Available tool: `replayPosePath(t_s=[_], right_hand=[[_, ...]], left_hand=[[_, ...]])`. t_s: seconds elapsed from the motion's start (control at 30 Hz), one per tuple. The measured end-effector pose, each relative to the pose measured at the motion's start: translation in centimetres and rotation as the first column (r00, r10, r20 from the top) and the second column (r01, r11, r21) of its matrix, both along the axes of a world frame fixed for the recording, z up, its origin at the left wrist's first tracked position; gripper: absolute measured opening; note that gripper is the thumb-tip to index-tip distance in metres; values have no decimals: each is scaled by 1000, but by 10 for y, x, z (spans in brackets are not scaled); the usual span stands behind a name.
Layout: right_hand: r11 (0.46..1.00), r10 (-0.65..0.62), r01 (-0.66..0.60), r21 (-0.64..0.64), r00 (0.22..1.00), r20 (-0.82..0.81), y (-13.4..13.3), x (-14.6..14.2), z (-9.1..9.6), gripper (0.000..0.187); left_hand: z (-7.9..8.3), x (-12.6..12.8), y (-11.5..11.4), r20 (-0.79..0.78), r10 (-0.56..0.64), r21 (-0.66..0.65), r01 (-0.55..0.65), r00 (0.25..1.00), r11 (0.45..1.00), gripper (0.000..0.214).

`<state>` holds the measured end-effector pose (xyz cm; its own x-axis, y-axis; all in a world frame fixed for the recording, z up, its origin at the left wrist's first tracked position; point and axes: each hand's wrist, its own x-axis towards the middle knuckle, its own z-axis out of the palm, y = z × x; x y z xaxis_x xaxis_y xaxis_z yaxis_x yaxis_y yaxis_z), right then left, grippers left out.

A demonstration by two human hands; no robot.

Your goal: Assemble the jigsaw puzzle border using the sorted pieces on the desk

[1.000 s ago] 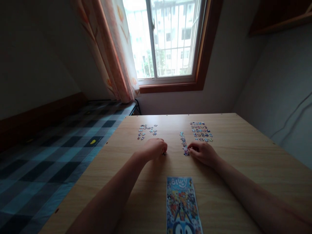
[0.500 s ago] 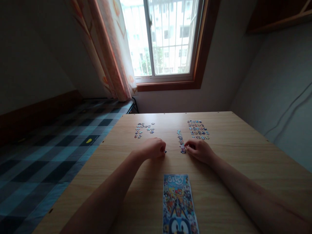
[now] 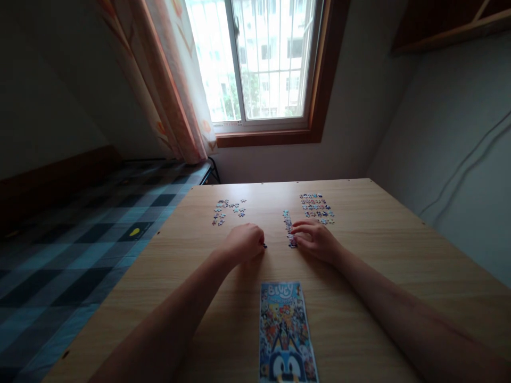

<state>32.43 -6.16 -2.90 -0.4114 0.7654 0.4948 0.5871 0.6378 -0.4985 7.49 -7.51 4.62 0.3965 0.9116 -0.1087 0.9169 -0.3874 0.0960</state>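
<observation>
On the worktop, the left hand pinches a puzzle piece. Earlier bunched, the right hand now spreads over the puzzle strip.

Scene's dimly backlit by window — blown out w/ glare — soft shadows cast on table, corners darkened, puzzle pcs blurred.

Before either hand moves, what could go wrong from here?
The fingers of the right hand lie at the edge of the puzzle strip, so a sideways nudge might shift or split it. The left hand holds a small puzzle piece at its fingertips, which could slip.
</observation>
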Motion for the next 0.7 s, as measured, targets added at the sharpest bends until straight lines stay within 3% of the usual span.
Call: replayPosePath(t_s=[0.27, 0.7], right_hand=[[1000, -2, -2, 31, 990, 139, 3, -1, -9, 34], [1000, -18, 14, 24, 987, 163, 2, -4, -9, 36]], left_hand=[[-18, 3, 10, 212, 54, -109, -31, 976, 994, 19], [-44, 30, 0, 433, -69, 98, 30, 899, 995, 21]])
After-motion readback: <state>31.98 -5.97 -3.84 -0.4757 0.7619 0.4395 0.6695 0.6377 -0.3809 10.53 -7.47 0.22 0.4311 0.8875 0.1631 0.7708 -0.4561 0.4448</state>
